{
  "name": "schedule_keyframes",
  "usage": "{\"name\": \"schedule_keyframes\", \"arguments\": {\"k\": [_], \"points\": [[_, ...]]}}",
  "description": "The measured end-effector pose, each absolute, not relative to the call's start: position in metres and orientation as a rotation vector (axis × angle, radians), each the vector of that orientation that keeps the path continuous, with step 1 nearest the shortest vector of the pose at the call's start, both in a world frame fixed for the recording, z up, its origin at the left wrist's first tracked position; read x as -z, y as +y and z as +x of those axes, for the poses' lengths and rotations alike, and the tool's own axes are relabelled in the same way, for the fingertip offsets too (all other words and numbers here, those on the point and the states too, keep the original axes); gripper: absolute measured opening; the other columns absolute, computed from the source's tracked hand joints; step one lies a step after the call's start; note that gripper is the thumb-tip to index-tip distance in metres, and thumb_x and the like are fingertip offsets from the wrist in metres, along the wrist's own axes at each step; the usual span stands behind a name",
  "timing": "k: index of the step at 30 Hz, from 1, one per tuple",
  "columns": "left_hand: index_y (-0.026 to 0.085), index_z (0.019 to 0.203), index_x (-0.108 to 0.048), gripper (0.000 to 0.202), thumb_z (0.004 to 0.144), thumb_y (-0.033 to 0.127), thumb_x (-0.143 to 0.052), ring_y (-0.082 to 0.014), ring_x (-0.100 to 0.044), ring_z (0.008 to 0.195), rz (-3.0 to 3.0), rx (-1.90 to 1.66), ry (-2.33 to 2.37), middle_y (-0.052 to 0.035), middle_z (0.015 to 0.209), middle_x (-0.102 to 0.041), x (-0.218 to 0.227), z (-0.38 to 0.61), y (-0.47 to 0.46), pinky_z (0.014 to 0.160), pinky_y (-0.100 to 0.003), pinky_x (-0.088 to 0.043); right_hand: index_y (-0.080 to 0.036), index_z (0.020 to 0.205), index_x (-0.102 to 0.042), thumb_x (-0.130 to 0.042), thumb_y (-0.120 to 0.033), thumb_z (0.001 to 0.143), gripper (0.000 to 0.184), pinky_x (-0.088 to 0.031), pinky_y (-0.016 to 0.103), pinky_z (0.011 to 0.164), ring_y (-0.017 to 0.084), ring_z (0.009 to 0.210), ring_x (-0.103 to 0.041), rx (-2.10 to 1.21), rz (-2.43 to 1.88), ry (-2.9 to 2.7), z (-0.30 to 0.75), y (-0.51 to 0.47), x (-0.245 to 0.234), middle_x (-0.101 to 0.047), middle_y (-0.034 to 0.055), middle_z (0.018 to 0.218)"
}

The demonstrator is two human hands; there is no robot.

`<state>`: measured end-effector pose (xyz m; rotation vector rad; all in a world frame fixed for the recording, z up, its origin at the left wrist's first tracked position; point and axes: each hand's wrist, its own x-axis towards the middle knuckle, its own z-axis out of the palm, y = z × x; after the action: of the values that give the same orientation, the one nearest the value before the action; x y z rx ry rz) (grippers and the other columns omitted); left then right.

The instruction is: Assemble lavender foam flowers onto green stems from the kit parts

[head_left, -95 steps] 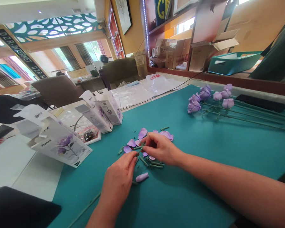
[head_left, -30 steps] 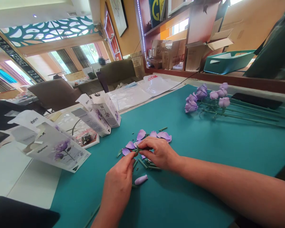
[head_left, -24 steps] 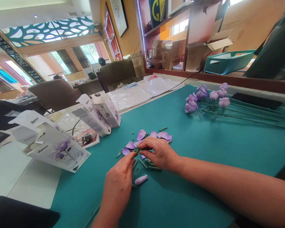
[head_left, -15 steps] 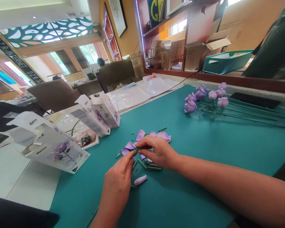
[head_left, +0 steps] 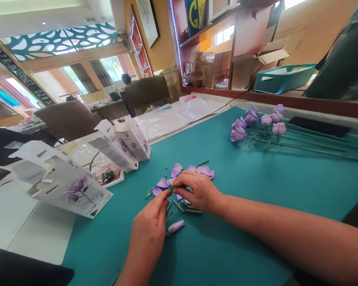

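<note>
Pinching a short green stem piece (head_left: 170,189) from both sides, I have my left hand (head_left: 149,226) and right hand (head_left: 197,191) together, their fingertips meeting on it just above the scattered petals. The piece looks thin, light and fairly stiff, and my fingers hide most of it; I would take hold along its length. Around my hands lie lilac foam petals (head_left: 176,170), which look soft and easily creased, so an edge seems the safest place to grip. Loose green stem pieces (head_left: 180,206) sit just below my right hand, and a lilac bud (head_left: 176,226) rests near my left. All of this lies on a teal mat (head_left: 256,186). Farther up it, lilac roses (head_left: 238,134) lie on long stems. To the left stand printed flower boxes (head_left: 119,151), with plastic sheeting (head_left: 179,115) beyond them.
</note>
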<state>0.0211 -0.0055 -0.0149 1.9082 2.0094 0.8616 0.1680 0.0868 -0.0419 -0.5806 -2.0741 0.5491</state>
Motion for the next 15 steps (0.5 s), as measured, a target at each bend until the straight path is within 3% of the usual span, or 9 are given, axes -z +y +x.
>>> {"name": "schedule_keyframes", "arguments": {"k": [5,10,15], "points": [[0.025,0.115,-0.064,0.043,0.088,0.039,-0.034,-0.0192,-0.068,0.073,1.839,-0.787,2.057,-0.0028,0.081,-0.072,0.012,0.015,-0.004,0.062,-0.028,-0.055,-0.017,0.085,-0.068,-0.060,-0.021,0.084,0.009,-0.045,0.021,0.070,0.013,0.078,-0.063,-0.700,-0.582,-2.294,0.191,0.107,0.020,-0.069,0.0032,0.085],[0.024,0.118,-0.063,0.049,0.084,0.046,-0.035,-0.0168,-0.065,0.057,1.651,-0.737,2.107,0.0001,0.068,-0.066,0.009,0.003,-0.002,0.051,-0.025,-0.053,-0.017,0.088,-0.071,-0.055,-0.018,0.085,0.016,-0.039,0.021,0.066,0.013,0.077,-0.061,-0.543,-1.078,-2.445,0.219,0.131,0.003,-0.070,0.0036,0.088],[0.023,0.114,-0.064,0.049,0.081,0.051,-0.040,-0.0162,-0.065,0.053,1.492,-0.796,2.104,-0.0017,0.082,-0.068,0.007,0.003,-0.003,0.054,-0.027,-0.053,-0.020,0.087,-0.073,-0.056,-0.015,0.078,0.019,-0.034,0.023,0.059,0.015,0.078,-0.060,-0.402,-1.186,-2.812,0.226,0.135,0.005,-0.070,0.0034,0.090]]}}
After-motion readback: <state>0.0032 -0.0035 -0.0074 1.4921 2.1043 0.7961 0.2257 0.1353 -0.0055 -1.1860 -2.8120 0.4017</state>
